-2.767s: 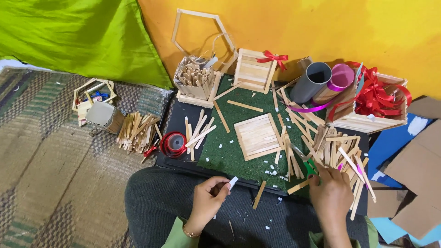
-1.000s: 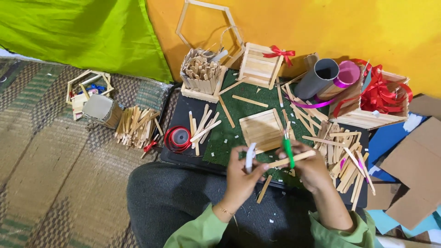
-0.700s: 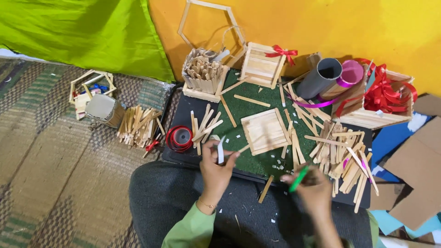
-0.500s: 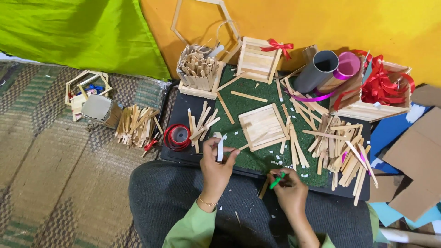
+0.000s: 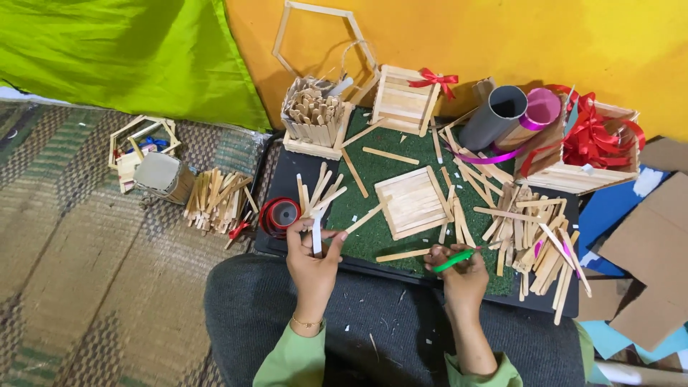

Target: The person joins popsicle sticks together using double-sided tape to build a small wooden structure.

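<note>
At the lower middle of the frame, the left hand (image 5: 312,254) is closed around a small white tube (image 5: 317,236), held upright at the near edge of the black tray (image 5: 287,188). Just to its left sits a red ribbon spool (image 5: 279,213), nearly touching the fingers. To the right, the right hand (image 5: 462,272) pinches a green pen (image 5: 454,260), its tip pointing up and right over the green mat (image 5: 373,168). A single flat stick (image 5: 403,254) lies on the mat between the two hands, close to the mat's front edge. Above it rests a square stick panel (image 5: 413,203), with a bare strip of mat around it. Right of the pen, a dense pile of loose sticks (image 5: 534,233) crowds the mat out to the tray's right edge. Below both hands, the grey cloth over the lap (image 5: 373,337) offers open room.
</note>
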